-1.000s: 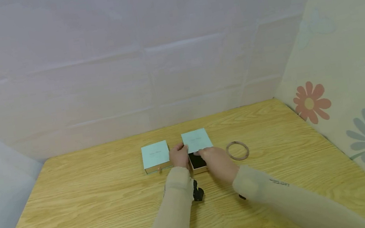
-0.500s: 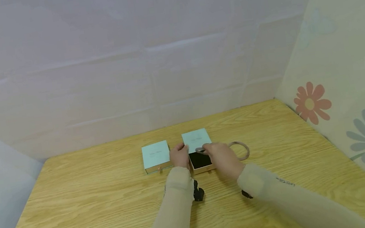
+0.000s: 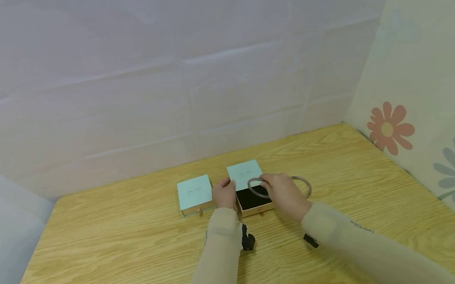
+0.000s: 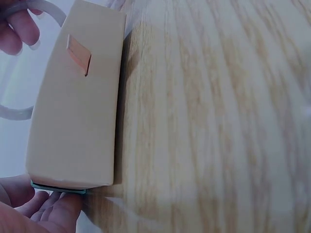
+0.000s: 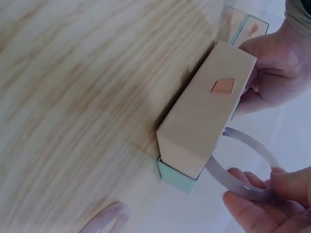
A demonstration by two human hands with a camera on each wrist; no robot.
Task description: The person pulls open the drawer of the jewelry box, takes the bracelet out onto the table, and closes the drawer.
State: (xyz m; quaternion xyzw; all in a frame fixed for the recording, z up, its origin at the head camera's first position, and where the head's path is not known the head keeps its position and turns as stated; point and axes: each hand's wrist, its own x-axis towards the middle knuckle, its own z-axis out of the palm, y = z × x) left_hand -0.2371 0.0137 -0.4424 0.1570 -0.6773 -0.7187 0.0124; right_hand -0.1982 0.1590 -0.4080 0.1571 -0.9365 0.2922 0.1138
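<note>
A light blue drawer-style jewelry box (image 3: pixel 243 173) lies on the wooden table, its cream drawer (image 5: pixel 199 116) pulled toward me. Black lining (image 3: pixel 251 200) shows inside the drawer. My left hand (image 3: pixel 224 194) grips the left side of the box's sleeve. Between thumb and fingers, my right hand (image 3: pixel 286 195) pinches a greyish bangle (image 5: pixel 235 185), tilted up over the drawer's right part. Beyond the right hand lies a second bangle (image 3: pixel 308 185) on the table, partly hidden by that hand.
Left of the left hand sits another light blue jewelry box (image 3: pixel 195 193), its drawer pushed in. A pale wall (image 3: pixel 153 124) rises behind the table (image 3: pixel 116 259), and a flower-patterned one (image 3: pixel 434 94) stands on the right.
My right hand has lifted the bangle from inside the drawer and moved slightly to the right, so more of the ring and black lining shows. The left hand has stayed on the box.
</note>
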